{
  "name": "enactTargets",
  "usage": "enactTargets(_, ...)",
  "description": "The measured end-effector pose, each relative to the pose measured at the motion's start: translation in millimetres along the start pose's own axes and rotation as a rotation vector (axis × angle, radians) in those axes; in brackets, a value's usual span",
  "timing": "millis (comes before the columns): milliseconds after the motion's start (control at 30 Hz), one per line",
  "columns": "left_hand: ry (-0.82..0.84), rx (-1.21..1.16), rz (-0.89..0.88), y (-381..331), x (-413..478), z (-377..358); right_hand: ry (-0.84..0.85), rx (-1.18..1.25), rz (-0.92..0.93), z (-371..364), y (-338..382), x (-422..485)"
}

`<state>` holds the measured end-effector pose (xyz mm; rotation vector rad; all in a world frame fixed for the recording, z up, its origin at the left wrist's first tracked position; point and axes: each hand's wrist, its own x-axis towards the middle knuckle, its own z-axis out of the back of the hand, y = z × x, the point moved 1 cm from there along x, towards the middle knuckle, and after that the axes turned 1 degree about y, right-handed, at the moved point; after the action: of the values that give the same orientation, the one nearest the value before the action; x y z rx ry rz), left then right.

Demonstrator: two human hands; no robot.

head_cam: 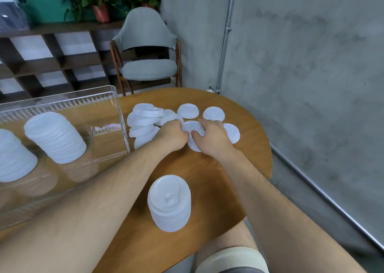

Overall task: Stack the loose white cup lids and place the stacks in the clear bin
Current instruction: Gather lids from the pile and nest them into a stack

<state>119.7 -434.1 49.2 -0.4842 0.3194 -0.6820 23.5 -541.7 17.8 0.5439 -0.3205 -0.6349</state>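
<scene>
Left hand (173, 134) and right hand (214, 137) both curl around a short stack of lids (192, 127), one on each side. Loose lids (188, 110) lie at twelve and ten o'clock, a tall stack (169, 202) stands at six, and at nine the clear bin (122, 127) holds two stacks (56, 136).

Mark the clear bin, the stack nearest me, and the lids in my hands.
clear bin (83, 101): head view, far wall.
nearest stack (169, 191): head view, top lid.
held lids (192, 126): head view, top face.
</scene>
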Motion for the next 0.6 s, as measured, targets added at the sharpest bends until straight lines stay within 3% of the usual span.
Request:
enactTargets(233,-0.044,-0.101,-0.021,2.9,-3.1,0.3,-0.027,0.048,0.051,-0.1,-0.5,-3.0)
enactTargets(600,-0.249,-0.228,-0.183,-2.3,-60.8,35.1,-0.187,0.2,0.17,46.9,35.7,-58.1)
